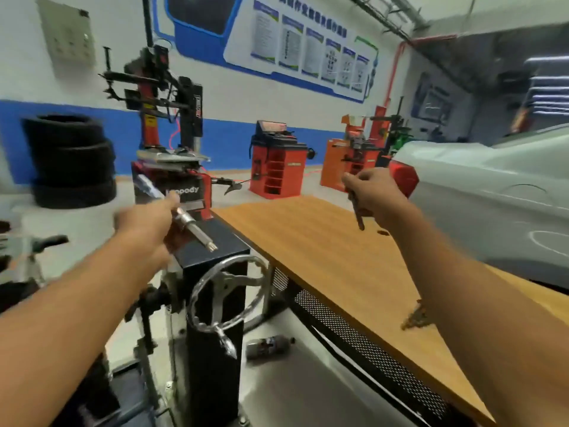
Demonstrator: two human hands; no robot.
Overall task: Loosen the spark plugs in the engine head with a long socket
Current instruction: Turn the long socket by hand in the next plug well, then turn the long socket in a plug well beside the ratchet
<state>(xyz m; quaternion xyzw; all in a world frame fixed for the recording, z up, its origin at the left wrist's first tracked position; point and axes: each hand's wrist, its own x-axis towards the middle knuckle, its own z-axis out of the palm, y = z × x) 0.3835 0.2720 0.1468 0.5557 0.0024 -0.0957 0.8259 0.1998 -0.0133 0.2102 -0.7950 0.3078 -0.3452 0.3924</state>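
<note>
1. Handwheel point(229, 292) on a black stand point(215, 318) sits nearest, beside the wooden tabletop point(323, 257).
2. Left hand point(144, 226) grips the long socket tool point(184, 215), held aslant above the stand.
3. Right hand point(377, 194) pinches a thin dark rod point(357, 211) above the tabletop.
4. Tyres point(70, 161) and red machines point(277, 161) stand beyond.

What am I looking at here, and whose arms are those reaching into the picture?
No machine here: a person wears a camera on the head, so you see their own two arms from above. The left hand holds a long metal socket tool. The right hand grips a thin dark rod; what it is, blur hides. Below lies a wooden workbench, with a small dark item on it. Beside it stands a black stand with a metal handwheel. No engine head is visible.
</note>
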